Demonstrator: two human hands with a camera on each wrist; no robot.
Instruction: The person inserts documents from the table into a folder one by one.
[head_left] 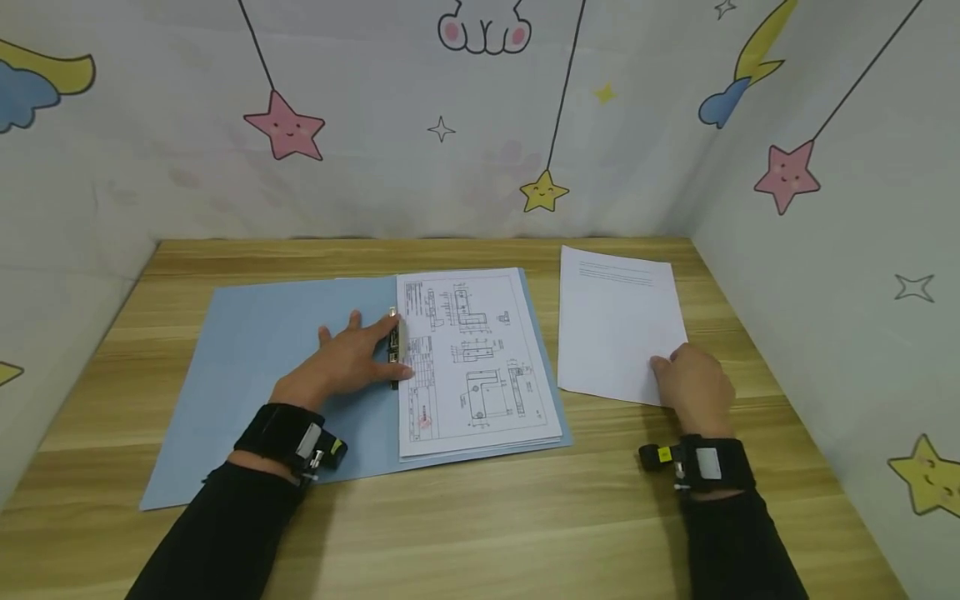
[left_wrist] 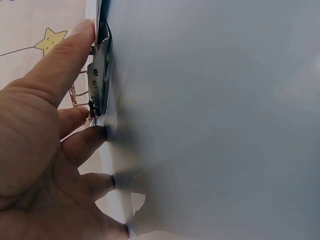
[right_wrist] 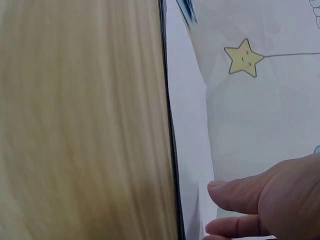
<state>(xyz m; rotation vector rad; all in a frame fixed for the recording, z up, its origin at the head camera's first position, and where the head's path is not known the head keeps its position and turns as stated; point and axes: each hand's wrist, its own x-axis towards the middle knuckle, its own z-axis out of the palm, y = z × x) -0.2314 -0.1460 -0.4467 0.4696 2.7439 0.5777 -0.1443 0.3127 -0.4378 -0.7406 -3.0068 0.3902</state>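
A light-blue folder (head_left: pixel 247 367) lies spread on the table. Drawings on white paper (head_left: pixel 442 417) fill its right side, held at the inner edge by a metal clip (head_left: pixel 393 354). Over the clip is my left hand (head_left: pixel 341 358), fingers spread, with thumb and index fingertip at the papers' inner edge. In the left wrist view the thumb (left_wrist: pixel 65 60) lies along the clip. To the right is a white paper sheet (head_left: pixel 615 325) with a few printed lines. My right hand (head_left: pixel 697 387) pinches its lower right corner, thumb on top; the other fingertips are mostly hidden.
The wood-grain table (head_left: pixel 487 533) meets printed white fabric walls (head_left: pixel 360 200) at its back and right side. A strip of bare wood lies between the folder and the loose sheet. Each wrist wears a black strap with a small camera.
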